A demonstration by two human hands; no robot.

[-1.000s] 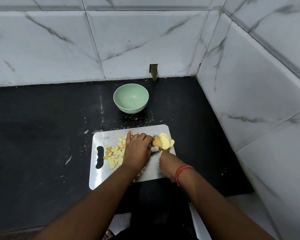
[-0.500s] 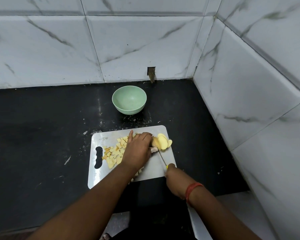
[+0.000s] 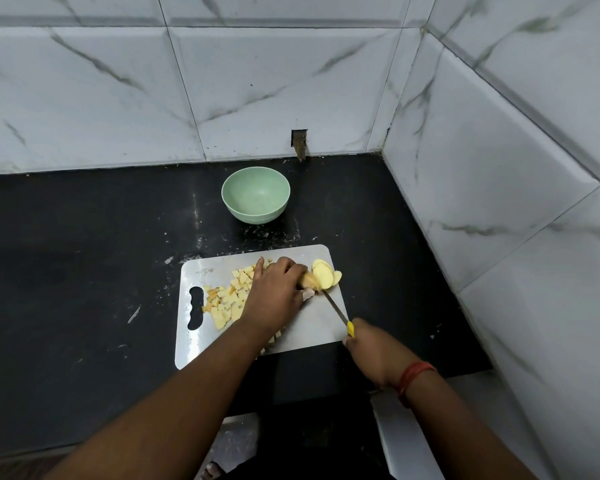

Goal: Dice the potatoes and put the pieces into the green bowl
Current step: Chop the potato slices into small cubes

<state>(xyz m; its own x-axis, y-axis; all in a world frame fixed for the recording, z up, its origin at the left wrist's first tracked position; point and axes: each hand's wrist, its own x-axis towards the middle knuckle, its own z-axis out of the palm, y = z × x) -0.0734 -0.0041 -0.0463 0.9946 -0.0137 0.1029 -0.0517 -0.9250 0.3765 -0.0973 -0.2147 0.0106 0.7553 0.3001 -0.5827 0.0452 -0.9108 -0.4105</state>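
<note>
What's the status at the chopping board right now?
Left hand grips potato; right hand holds knife, slicing. Slices and diced pile on board. Green bowl empty, path unobstructed.

Bare black stone desk (image 3: 84, 271) lies open to the left of the grey rectangular cutting board (image 3: 312, 327). Behind the board, the round pale-green bowl (image 3: 255, 195) blocks the middle lane. White marble-tiled walls (image 3: 499, 168) close the back and right side.
</note>
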